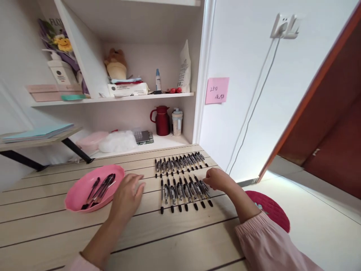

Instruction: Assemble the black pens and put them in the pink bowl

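In the head view, my left hand hovers beside the right rim of a pink oval bowl, its fingers apart and nothing in them. Several black-capped pens lie loosely in that bowl. My right hand is closed at the right end of the front row of pens, its fingertips by the top of the last one; what they hold is hidden. Behind that runs a back row of pens. Both rows lie side by side on the striped wooden table.
Beyond the table, a white shelf holds a red jug, a pale cup and a white plastic bag. A small raised stand with papers is at left. A red round stool stands beside the table at right.
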`<state>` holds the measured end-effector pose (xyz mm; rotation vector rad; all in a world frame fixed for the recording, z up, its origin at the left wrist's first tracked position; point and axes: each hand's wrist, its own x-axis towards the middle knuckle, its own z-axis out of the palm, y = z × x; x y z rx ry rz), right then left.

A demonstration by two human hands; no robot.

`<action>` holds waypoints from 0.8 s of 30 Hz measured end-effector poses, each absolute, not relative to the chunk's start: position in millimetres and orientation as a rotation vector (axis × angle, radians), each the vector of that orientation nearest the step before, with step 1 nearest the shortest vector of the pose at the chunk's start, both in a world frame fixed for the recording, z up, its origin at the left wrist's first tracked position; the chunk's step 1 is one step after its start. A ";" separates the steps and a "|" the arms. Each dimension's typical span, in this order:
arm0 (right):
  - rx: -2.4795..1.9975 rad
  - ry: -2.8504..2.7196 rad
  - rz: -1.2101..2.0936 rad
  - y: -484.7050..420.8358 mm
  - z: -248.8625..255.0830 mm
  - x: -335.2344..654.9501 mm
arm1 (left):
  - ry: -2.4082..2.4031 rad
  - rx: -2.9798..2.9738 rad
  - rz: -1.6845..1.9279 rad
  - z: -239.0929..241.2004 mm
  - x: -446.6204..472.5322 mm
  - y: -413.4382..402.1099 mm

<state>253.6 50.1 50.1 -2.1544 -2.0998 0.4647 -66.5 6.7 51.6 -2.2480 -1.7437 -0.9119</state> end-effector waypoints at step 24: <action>-2.240 -2.090 0.404 42.6 50.9 253.4 | -1.555 -2.585 -0.884 36.0 -30.5 -11.3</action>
